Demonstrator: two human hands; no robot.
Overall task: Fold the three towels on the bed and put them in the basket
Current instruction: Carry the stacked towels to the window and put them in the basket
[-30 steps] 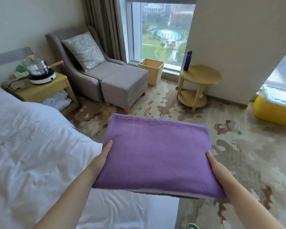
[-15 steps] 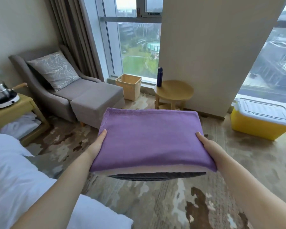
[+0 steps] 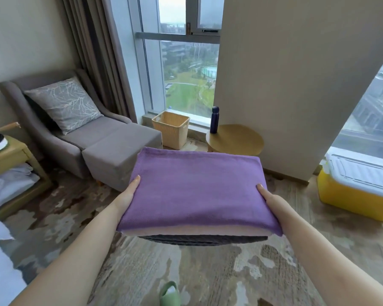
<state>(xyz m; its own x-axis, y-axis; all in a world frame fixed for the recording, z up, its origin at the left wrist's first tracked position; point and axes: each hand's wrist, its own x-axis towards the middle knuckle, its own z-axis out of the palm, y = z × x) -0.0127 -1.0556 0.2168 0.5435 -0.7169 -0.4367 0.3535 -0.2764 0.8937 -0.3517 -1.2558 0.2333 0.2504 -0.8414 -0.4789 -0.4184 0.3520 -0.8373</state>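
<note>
Carrying seems the step: the purple-topped stack of folded towels [image 3: 197, 191] is pinched by left hand [image 3: 126, 195] and right hand [image 3: 272, 199], fingers hidden beneath; the cream woven basket [image 3: 171, 129] beyond them must be reached.

No text, label, brand, number or sign can be read anywhere in the view. The purple towel [image 3: 197, 191] in the near middle shows only plain weave. Any marking on the dark bottle [image 3: 214, 120] on the far round table [image 3: 241, 142], or on the yellow box [image 3: 352, 199] at the right, is too small or blurred to make out.
</note>
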